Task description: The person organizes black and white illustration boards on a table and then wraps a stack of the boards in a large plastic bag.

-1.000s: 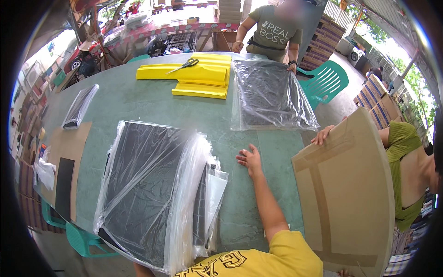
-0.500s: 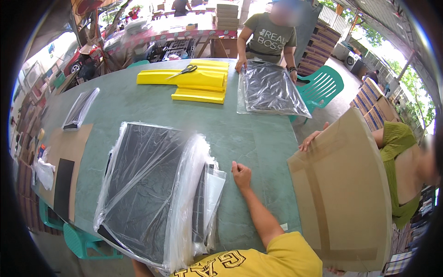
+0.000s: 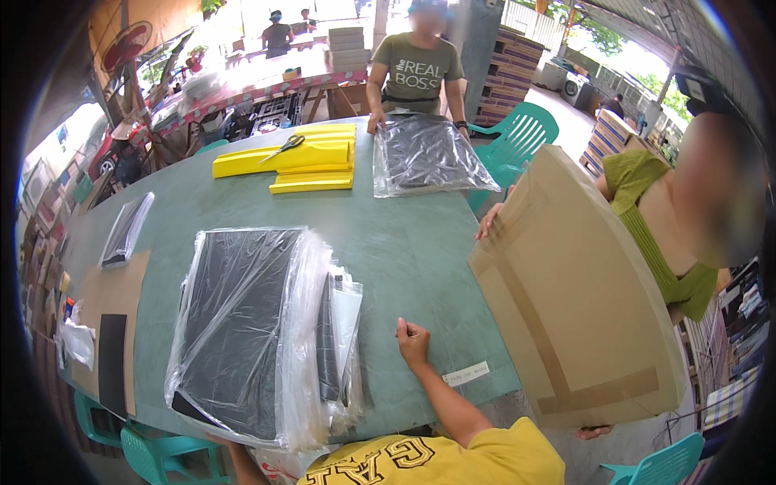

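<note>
A stack of black sheets in clear plastic sleeves (image 3: 234, 323) lies on the green table in front of me. Its right side shows bunched plastic and a paler sheet edge (image 3: 347, 319). To the right of this stack my right hand (image 3: 414, 343) hovers over or rests on the tabletop, fingers curled into a loose fist with nothing visible in them. Beside that forearm lies a white label strip (image 3: 466, 373). My left forearm (image 3: 245, 462) reaches toward the stack's near edge; most of that hand is hidden there, so its grip does not show.
A person at right holds a large flat cardboard box (image 3: 578, 299) against the table edge. Across the table another person handles a plastic-wrapped black stack (image 3: 428, 153). Scissors (image 3: 283, 149) lie on yellow folded sheets (image 3: 315, 162). Green chairs (image 3: 517, 145) stand around; a cardboard sheet (image 3: 121, 279) lies at left.
The view has turned somewhat rightward. My right hand has drawn a little nearer to me, still curled. More of the white label now shows, and the person with the cardboard box has leaned further in.
</note>
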Demonstrator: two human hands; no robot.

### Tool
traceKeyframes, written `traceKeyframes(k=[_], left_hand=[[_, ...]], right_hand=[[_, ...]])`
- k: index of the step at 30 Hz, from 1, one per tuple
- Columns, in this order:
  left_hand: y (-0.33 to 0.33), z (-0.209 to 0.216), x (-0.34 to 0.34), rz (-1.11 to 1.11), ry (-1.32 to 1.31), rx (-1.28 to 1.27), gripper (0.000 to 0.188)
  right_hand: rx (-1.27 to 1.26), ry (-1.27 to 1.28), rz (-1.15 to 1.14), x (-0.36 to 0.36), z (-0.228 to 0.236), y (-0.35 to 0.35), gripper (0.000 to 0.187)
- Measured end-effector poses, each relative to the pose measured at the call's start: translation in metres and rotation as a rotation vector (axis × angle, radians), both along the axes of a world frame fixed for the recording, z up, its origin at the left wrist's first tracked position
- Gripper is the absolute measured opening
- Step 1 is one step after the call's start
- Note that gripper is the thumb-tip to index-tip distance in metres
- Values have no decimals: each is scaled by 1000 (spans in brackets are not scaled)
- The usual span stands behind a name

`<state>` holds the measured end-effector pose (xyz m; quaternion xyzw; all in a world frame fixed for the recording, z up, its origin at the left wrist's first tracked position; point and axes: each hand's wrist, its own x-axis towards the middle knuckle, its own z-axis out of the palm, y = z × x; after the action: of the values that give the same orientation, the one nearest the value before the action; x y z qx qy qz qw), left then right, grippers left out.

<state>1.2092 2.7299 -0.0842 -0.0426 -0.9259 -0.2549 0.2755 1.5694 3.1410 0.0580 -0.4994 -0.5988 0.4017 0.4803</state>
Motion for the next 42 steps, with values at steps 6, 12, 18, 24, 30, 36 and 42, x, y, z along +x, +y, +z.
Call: traceKeyframes(k=[6, 12, 18, 24, 30, 36, 42], left_hand=[[0, -1, -10, -38, -9, -1, 49], [-3, 2, -12, -56, -12, 10, 50], [-6, 5, -10, -64, -17, 15, 51], [-6, 7, -9, -71, -21, 27, 52], [-5, 6, -9, -81, -25, 43, 52], [-6, 6, -8, -69, -63, 57, 52], [-3, 8, -8, -65, -94, 59, 50]], right_hand=[[19, 46, -72, 24, 4, -20, 38], [-18, 14, -62, 30, 0, -23, 37], [-14, 38, -50, 31, -4, -21, 37], [33, 74, -65, 29, -12, -18, 38], [-15, 125, -28, 30, -8, -18, 37], [-71, 228, 2, 28, -5, -19, 37], [-88, 242, 7, 29, -4, -20, 39]])
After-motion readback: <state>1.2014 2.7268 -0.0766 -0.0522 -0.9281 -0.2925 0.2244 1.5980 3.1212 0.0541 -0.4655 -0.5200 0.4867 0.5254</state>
